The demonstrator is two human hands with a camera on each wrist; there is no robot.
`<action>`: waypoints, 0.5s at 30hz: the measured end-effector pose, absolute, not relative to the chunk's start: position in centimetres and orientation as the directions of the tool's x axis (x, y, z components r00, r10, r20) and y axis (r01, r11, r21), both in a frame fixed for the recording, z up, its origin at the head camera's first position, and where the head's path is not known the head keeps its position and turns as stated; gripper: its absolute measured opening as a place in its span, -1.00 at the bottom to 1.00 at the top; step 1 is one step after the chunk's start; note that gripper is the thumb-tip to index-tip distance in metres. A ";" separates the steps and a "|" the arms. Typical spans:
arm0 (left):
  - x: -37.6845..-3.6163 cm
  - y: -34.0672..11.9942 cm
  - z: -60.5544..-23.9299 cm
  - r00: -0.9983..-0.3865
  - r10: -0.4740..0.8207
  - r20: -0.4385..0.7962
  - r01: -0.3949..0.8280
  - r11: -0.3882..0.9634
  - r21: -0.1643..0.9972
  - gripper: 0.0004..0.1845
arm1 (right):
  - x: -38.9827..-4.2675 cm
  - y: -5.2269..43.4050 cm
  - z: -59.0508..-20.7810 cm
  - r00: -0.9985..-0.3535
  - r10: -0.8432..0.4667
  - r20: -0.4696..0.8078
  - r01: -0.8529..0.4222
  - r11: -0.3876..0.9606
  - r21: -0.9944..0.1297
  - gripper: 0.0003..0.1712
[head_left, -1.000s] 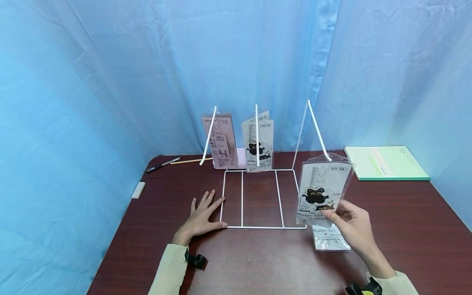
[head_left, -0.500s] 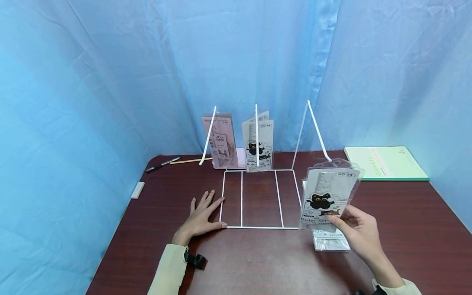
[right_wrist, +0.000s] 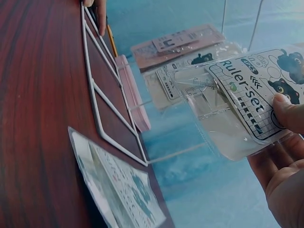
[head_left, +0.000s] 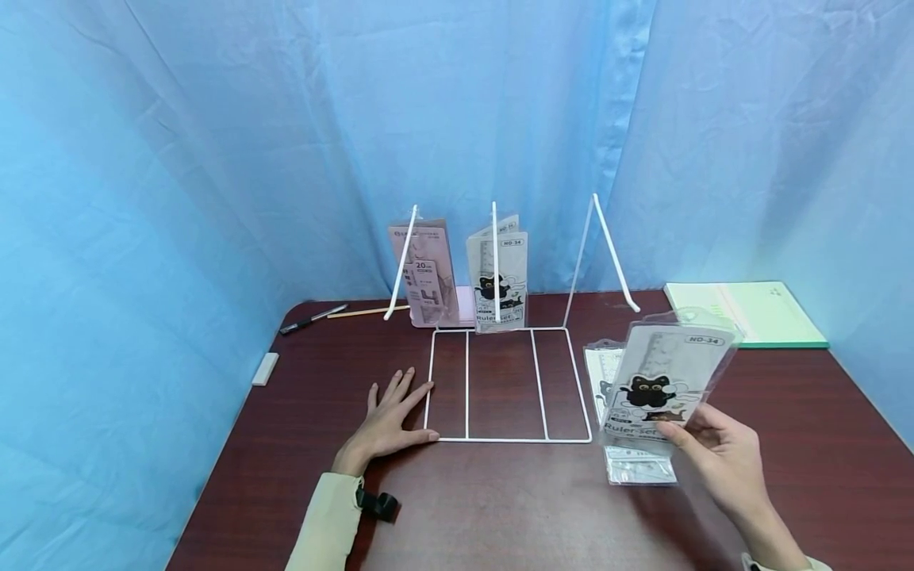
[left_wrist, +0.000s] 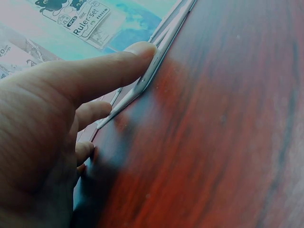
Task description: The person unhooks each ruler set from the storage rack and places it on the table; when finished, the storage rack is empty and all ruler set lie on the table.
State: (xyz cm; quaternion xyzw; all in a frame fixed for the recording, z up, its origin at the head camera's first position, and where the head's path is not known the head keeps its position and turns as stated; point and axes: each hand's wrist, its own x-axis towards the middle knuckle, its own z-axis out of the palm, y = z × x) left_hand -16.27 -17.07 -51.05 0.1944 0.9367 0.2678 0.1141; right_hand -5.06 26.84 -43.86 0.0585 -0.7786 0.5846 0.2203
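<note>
My right hand [head_left: 728, 460] pinches a ruler set [head_left: 660, 388] in clear packaging, printed with a black cat, thumb on its front. It is held up to the right of a white wire rack [head_left: 524, 440]. Under it on the table lies another ruler set [head_left: 640, 466], partly covered in the head view. My left hand [head_left: 385, 424] rests with fingers spread at the rack's left front corner, thumb and fingertips at the wire. On the rack's left hook hangs a pink ruler pack [head_left: 431, 274]; the middle hook carries cat ruler sets [head_left: 510, 277]. Nothing hangs on the right hook [head_left: 616, 254].
A pale green notebook [head_left: 764, 317] lies at the back right. Toward the back left are a black pen [head_left: 312, 319], a thin yellow stick [head_left: 367, 311] and a white eraser-like block [head_left: 266, 369]. Blue curtains [head_left: 457, 119] surround the table.
My right hand has drawn the ruler set right and slightly down, away from the rack's right hook, uncovering more of the set on the table. My left hand has stayed put.
</note>
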 end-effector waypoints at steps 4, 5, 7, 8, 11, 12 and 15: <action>-16.3 -17.1 -51.0 -0.899 0.424 -0.110 0.301 0.780 0.549 -0.04 | -4.9 27.4 -43.9 -0.898 0.208 0.387 -0.301 0.352 -0.886 -0.68; -16.3 -17.1 -51.0 -0.899 0.425 -0.110 0.301 0.778 0.551 -0.04 | -4.9 27.5 -43.8 -0.899 0.225 0.375 -0.276 0.375 -0.885 -0.70; -16.3 -17.1 -51.0 -0.899 0.425 -0.108 0.301 0.777 0.553 -0.04 | -4.8 27.8 -43.8 -0.901 0.247 0.356 -0.245 0.388 -0.889 -0.74; -16.3 -17.1 -51.0 -0.899 0.425 -0.108 0.301 0.777 0.552 -0.04 | -4.9 28.0 -43.8 -0.902 0.254 0.349 -0.233 0.394 -0.889 -0.75; -16.3 -17.1 -51.1 -0.898 0.426 -0.107 0.302 0.776 0.554 -0.04 | -4.9 28.5 -43.8 -0.904 0.278 0.327 -0.194 0.415 -0.889 -0.75; -16.3 -17.1 -51.1 -0.898 0.426 -0.106 0.303 0.776 0.553 -0.04 | -4.9 28.7 -43.9 -0.904 0.282 0.322 -0.182 0.427 -0.886 -0.73; -16.3 -17.1 -51.1 -0.899 0.425 -0.102 0.304 0.777 0.552 -0.04 | -5.0 29.4 -44.0 -0.910 0.284 0.301 -0.144 0.466 -0.873 -0.75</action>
